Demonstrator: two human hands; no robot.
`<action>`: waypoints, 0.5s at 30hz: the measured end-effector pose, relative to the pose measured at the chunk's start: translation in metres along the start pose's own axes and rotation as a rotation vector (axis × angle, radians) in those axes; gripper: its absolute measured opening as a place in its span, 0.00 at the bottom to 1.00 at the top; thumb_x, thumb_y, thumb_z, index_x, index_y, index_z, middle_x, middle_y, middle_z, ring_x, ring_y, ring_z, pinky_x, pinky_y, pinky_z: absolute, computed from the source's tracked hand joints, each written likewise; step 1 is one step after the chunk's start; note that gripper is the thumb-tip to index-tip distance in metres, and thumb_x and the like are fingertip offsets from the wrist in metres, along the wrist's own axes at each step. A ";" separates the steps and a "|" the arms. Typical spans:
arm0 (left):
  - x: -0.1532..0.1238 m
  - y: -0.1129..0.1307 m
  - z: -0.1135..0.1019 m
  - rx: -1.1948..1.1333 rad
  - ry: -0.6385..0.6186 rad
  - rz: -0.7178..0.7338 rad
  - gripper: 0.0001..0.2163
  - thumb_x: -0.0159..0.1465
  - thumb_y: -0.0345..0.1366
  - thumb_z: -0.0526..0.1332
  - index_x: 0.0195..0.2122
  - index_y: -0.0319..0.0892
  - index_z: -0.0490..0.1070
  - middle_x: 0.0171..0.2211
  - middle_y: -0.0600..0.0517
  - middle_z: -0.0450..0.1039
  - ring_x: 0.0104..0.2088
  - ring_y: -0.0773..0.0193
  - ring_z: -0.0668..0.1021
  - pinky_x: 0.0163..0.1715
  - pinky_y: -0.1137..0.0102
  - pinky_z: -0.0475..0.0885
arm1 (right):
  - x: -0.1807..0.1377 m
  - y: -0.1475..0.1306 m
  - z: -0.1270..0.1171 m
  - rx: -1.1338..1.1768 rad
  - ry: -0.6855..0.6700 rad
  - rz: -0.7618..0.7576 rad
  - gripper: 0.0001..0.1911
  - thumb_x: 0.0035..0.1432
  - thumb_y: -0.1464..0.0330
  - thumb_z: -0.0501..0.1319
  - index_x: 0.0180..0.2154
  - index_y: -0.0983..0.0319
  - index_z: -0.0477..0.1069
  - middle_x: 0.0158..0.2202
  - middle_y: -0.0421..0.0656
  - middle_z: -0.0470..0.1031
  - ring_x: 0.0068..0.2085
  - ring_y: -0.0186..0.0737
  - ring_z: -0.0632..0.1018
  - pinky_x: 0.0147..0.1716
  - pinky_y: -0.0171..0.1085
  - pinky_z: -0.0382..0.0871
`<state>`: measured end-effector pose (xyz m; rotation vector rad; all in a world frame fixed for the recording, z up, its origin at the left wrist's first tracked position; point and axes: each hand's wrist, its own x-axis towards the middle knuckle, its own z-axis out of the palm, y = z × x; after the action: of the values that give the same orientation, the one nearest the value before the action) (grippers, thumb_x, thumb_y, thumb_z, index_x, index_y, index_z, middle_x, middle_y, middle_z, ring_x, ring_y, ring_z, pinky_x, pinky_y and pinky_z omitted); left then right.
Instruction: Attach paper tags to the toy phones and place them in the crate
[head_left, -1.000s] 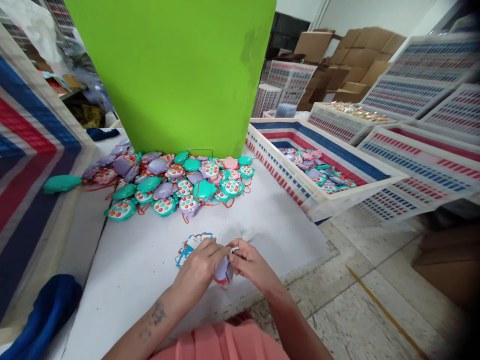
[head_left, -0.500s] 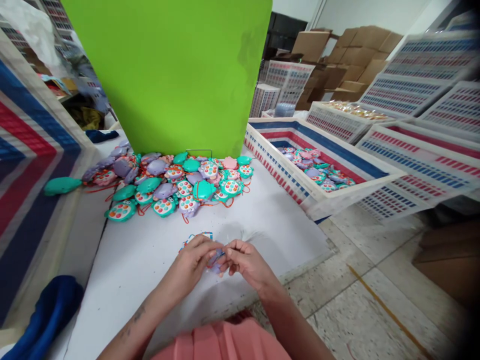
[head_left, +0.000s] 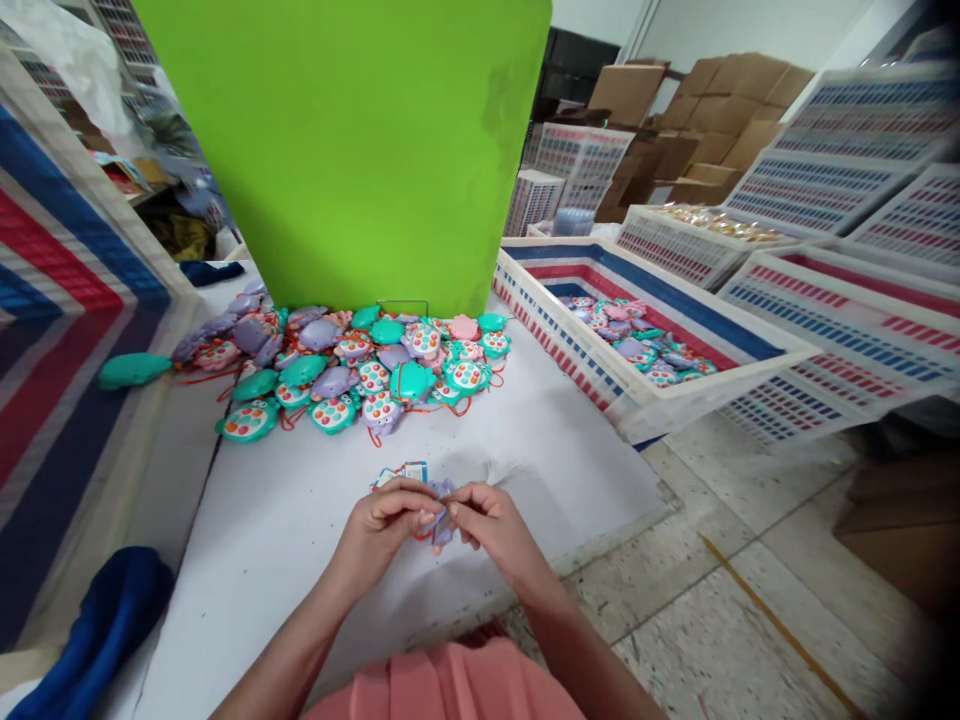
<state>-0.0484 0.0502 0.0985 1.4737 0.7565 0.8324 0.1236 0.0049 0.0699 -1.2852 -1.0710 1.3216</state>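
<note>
My left hand (head_left: 386, 525) and my right hand (head_left: 484, 520) meet over the near part of the white table (head_left: 300, 530). Both pinch a small purple toy (head_left: 442, 512) held between the fingertips. Under and behind the hands lies a small stack of printed cards (head_left: 405, 472). A pile of teal, purple and pink toys with orange cords (head_left: 352, 365) lies farther back on the table, at the foot of a green board (head_left: 352, 150).
A white crate (head_left: 637, 400) with red and blue stripes stands to the right and holds more of the same toys (head_left: 637, 340). More crates and cardboard boxes fill the back right. A blue cloth (head_left: 97, 630) lies at the near left. A teal toy (head_left: 131, 370) sits apart at left.
Both hands stayed together on the purple toy and turned it; it now shows between the fingertips instead of hanging below the left hand. The hands have shifted slightly away from me.
</note>
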 end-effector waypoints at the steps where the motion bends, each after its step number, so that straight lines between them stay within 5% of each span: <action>1: 0.001 -0.001 0.001 -0.048 0.026 -0.039 0.08 0.56 0.39 0.63 0.31 0.40 0.78 0.32 0.49 0.73 0.29 0.66 0.75 0.28 0.72 0.71 | -0.001 -0.002 0.000 -0.119 0.058 -0.098 0.07 0.53 0.65 0.61 0.30 0.62 0.74 0.28 0.41 0.73 0.28 0.35 0.74 0.27 0.33 0.66; 5: 0.001 -0.003 0.004 -0.128 0.112 -0.180 0.10 0.53 0.37 0.65 0.35 0.39 0.76 0.22 0.55 0.71 0.21 0.71 0.71 0.24 0.74 0.68 | -0.006 -0.006 0.002 -0.334 0.131 -0.375 0.04 0.54 0.69 0.61 0.31 0.59 0.76 0.39 0.44 0.73 0.43 0.40 0.73 0.45 0.40 0.65; 15: -0.002 0.000 0.001 -0.056 0.198 -0.187 0.08 0.50 0.37 0.67 0.28 0.38 0.77 0.20 0.53 0.74 0.21 0.69 0.72 0.24 0.74 0.70 | -0.008 -0.013 0.010 -0.374 0.078 -0.405 0.06 0.58 0.67 0.57 0.33 0.59 0.73 0.30 0.41 0.70 0.36 0.38 0.72 0.37 0.38 0.66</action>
<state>-0.0490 0.0476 0.0985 1.2613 0.9952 0.8565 0.1137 -0.0007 0.0847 -1.2848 -1.4786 0.7850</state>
